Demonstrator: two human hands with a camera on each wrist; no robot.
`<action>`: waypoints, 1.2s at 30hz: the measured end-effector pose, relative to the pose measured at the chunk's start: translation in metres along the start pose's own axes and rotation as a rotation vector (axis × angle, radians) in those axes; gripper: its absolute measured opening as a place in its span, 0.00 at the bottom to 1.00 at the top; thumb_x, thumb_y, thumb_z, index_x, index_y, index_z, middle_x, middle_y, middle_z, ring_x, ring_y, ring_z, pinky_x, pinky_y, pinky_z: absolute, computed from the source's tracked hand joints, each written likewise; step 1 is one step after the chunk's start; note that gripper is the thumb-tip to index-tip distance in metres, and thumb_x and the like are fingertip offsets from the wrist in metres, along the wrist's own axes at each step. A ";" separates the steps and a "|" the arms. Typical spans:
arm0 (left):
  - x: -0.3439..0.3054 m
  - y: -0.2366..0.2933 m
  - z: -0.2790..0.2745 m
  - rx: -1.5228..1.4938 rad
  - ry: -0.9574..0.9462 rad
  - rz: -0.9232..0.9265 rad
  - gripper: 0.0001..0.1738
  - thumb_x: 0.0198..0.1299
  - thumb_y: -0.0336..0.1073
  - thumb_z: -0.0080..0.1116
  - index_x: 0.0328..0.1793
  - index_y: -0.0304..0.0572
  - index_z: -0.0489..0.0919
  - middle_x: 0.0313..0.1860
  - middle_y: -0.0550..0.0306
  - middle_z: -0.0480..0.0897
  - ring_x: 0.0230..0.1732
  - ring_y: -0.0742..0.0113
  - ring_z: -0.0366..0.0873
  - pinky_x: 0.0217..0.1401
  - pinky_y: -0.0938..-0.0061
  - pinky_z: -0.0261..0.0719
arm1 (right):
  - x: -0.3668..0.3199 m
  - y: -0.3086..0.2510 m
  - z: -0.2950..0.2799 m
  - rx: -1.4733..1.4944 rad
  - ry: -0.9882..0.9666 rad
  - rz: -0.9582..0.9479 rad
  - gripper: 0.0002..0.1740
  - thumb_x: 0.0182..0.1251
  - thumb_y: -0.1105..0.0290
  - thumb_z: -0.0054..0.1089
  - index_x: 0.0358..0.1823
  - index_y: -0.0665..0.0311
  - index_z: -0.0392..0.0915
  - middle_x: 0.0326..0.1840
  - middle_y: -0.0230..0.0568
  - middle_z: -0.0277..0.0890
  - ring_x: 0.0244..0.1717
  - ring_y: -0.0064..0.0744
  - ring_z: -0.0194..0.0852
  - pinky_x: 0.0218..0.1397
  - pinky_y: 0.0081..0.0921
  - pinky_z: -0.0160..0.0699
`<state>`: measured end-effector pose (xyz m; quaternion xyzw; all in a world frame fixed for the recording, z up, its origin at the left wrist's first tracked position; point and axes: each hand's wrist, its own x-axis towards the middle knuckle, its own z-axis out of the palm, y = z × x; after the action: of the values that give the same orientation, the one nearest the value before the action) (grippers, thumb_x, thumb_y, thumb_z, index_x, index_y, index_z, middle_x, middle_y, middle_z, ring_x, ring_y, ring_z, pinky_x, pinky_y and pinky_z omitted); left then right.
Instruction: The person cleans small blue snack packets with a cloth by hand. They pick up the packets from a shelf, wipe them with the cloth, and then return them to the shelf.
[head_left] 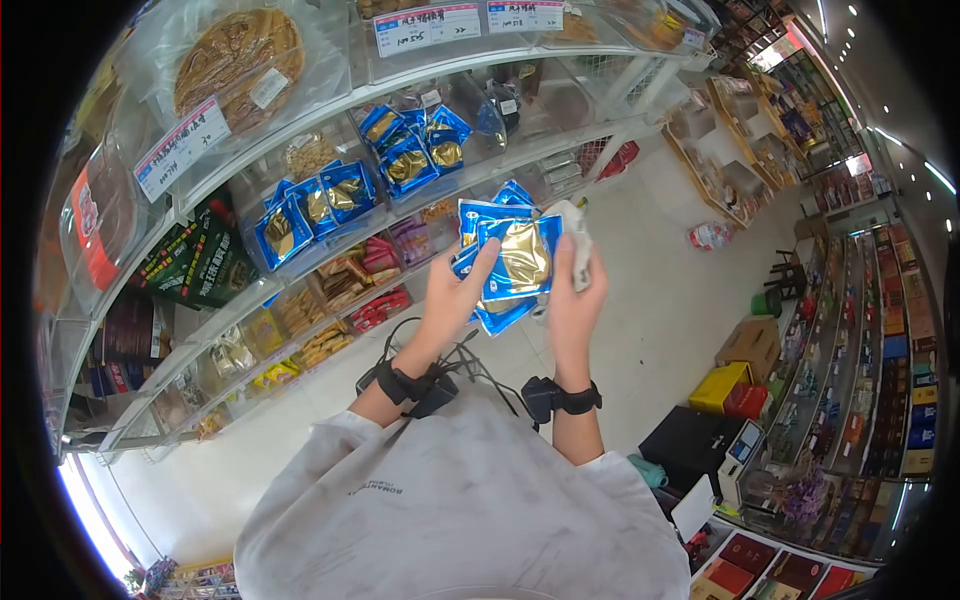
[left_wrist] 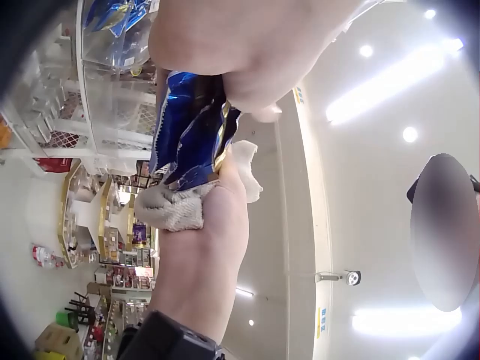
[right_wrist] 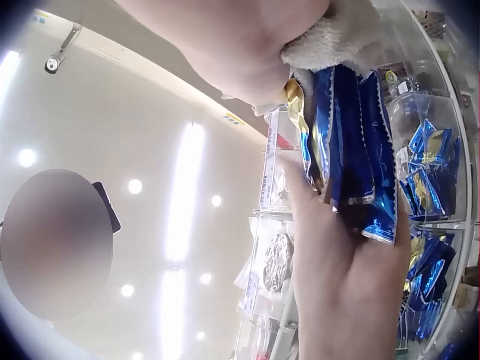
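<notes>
Several blue-and-gold foil packets (head_left: 520, 255) are fanned in a stack between both hands, in front of the shelves. My left hand (head_left: 455, 285) grips the stack from its left side, thumb over the front packet. At the opposite edge my right hand (head_left: 578, 290) pinches the packets, thumb on top, and also holds a whitish cloth (head_left: 577, 222). The left wrist view shows the cloth (left_wrist: 176, 206) bunched around the right hand's fingers. From the right wrist, the packets (right_wrist: 349, 142) appear edge-on, one behind another, with the left hand (right_wrist: 337, 255) beneath them.
Like packets lie in two clear shelf bins, one nearer (head_left: 315, 210) and one farther (head_left: 410, 155). Lower bins hold other wrapped snacks (head_left: 345, 280). Price tags (head_left: 425, 28) line the upper shelf. Black cables (head_left: 465, 360) hang near the wrists. Cartons (head_left: 750, 350) stand on the floor at right.
</notes>
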<state>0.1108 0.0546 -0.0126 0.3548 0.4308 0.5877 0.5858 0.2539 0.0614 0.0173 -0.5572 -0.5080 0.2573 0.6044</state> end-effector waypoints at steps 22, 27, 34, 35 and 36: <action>0.007 0.003 -0.031 -0.226 0.133 -0.135 0.17 0.71 0.44 0.62 0.50 0.36 0.82 0.38 0.62 0.86 0.34 0.79 0.82 0.37 0.79 0.80 | -0.003 -0.006 0.023 -0.328 -0.532 -0.489 0.20 0.71 0.71 0.61 0.62 0.70 0.76 0.67 0.49 0.75 0.74 0.49 0.66 0.76 0.44 0.62; -0.004 0.019 -0.042 -0.063 0.084 -0.024 0.14 0.68 0.40 0.66 0.48 0.35 0.83 0.38 0.62 0.86 0.34 0.81 0.80 0.36 0.80 0.79 | -0.016 0.003 0.056 -0.032 -0.377 -0.106 0.28 0.71 0.71 0.63 0.70 0.72 0.69 0.69 0.53 0.69 0.70 0.43 0.68 0.71 0.37 0.65; -0.002 0.016 -0.087 -0.117 0.068 0.014 0.13 0.64 0.35 0.70 0.50 0.35 0.83 0.39 0.62 0.87 0.37 0.82 0.80 0.38 0.80 0.80 | -0.014 -0.009 0.101 -0.132 -0.413 -0.204 0.37 0.61 0.69 0.74 0.70 0.70 0.70 0.52 0.44 0.72 0.57 0.39 0.70 0.62 0.33 0.70; -0.002 0.016 -0.092 -0.137 0.076 -0.001 0.14 0.64 0.35 0.70 0.50 0.35 0.83 0.39 0.62 0.87 0.37 0.81 0.81 0.39 0.80 0.81 | -0.016 -0.009 0.106 -0.161 -0.421 -0.204 0.36 0.61 0.70 0.74 0.70 0.70 0.70 0.51 0.44 0.73 0.56 0.38 0.70 0.61 0.33 0.70; -0.001 0.016 -0.098 -0.158 0.083 -0.013 0.14 0.63 0.35 0.71 0.50 0.35 0.84 0.39 0.62 0.87 0.37 0.81 0.81 0.39 0.79 0.81 | -0.018 -0.008 0.111 -0.188 -0.429 -0.206 0.35 0.61 0.70 0.74 0.70 0.69 0.71 0.50 0.43 0.73 0.55 0.37 0.70 0.60 0.32 0.70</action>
<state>0.0144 0.0461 -0.0348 0.2799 0.4095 0.6302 0.5974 0.1457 0.0898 0.0040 -0.4888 -0.7005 0.2583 0.4512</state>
